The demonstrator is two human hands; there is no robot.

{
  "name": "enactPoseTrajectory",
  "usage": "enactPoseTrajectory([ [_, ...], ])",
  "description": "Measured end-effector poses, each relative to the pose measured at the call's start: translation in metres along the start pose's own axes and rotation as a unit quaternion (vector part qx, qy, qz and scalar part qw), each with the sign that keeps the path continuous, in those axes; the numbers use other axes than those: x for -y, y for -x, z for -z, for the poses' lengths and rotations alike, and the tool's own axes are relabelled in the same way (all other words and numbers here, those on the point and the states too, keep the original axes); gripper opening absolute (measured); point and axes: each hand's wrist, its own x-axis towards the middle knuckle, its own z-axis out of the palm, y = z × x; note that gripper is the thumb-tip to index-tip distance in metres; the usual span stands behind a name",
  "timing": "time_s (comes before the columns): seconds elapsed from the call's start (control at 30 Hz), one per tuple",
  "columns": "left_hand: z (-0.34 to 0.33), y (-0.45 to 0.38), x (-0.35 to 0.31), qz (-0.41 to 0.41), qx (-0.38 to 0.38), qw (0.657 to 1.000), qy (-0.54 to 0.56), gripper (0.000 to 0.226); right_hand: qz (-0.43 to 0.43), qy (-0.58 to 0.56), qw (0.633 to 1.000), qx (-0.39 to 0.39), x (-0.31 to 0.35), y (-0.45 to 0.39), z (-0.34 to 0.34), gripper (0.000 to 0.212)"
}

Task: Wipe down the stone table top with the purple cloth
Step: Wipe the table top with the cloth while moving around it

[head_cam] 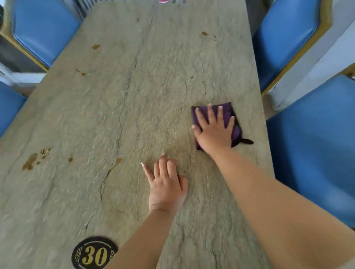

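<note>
The stone table top (pixel 119 115) is grey-green and rough, with brown stains at the left (pixel 30 162), far left (pixel 95 46) and far right (pixel 204 33). A folded purple cloth (pixel 228 111) lies near the right edge. My right hand (pixel 215 128) presses flat on the cloth with fingers spread, covering most of it. My left hand (pixel 167 184) rests flat on the bare stone, below and left of the cloth, holding nothing.
Blue padded chairs stand along both sides: two on the right (pixel 284 38) (pixel 317 144), two on the left (pixel 44 28) (pixel 9 107). A round black sticker with a gold 30 (pixel 94 253) sits at the near edge. A small red-and-white object (pixel 163 1) shows at the far end.
</note>
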Motion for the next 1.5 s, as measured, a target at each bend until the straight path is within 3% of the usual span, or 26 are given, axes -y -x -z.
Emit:
enactPoseTrajectory([
  [0.13,0.002,0.001,0.000,0.012,-0.003,0.999,0.030,0.026,0.165,0.020,0.986,-0.006,0.003,0.081,-0.014,0.056],
  [0.27,0.005,0.000,-0.002,0.038,-0.003,0.997,0.073,0.033,0.187,-0.002,0.982,0.026,-0.016,0.168,-0.019,0.056],
  [0.33,0.011,-0.002,-0.002,0.063,-0.009,0.991,0.116,0.027,0.199,-0.100,0.974,0.050,-0.030,0.193,-0.010,0.052],
  [0.4,0.016,0.000,-0.006,0.054,-0.007,0.988,0.142,0.024,0.146,-0.246,0.958,0.031,-0.045,0.202,0.002,0.042],
  [0.43,0.019,0.005,-0.013,0.013,-0.005,0.989,0.144,0.027,0.099,-0.281,0.954,-0.011,-0.055,0.202,0.006,0.040],
  [0.5,0.021,0.027,-0.042,-0.119,0.034,0.983,0.133,0.039,0.007,-0.285,0.957,-0.058,-0.075,0.200,0.009,0.043],
  [0.57,0.012,0.055,-0.074,-0.214,0.115,0.967,0.070,0.059,-0.036,-0.282,0.958,-0.021,-0.087,0.199,0.009,0.046],
  [0.7,-0.009,0.048,-0.086,-0.196,0.157,0.966,-0.065,0.088,-0.027,-0.313,0.949,0.015,-0.098,0.202,0.009,0.051],
  [0.83,-0.007,-0.019,-0.073,-0.094,0.206,0.971,-0.081,0.087,-0.034,-0.326,0.944,0.049,-0.106,0.202,0.015,0.050],
  [0.93,-0.005,-0.016,-0.083,-0.048,0.238,0.968,-0.068,0.078,-0.038,-0.355,0.931,0.071,-0.113,0.199,0.019,0.050],
  [1.17,0.028,0.158,-0.107,-0.215,0.224,0.950,-0.044,0.062,-0.007,-0.386,0.916,0.108,-0.127,0.193,0.023,0.053],
  [1.27,0.029,0.185,-0.097,-0.251,0.203,0.945,-0.047,0.056,0.018,-0.360,0.925,0.122,-0.131,0.197,0.021,0.052],
  [1.33,0.024,0.170,-0.095,-0.213,0.190,0.956,-0.068,0.057,0.041,-0.336,0.932,0.131,-0.135,0.199,0.022,0.054],
  [1.5,0.000,0.104,-0.126,0.029,0.192,0.975,-0.104,0.062,0.103,-0.311,0.932,0.153,-0.161,0.204,0.026,0.055],
])
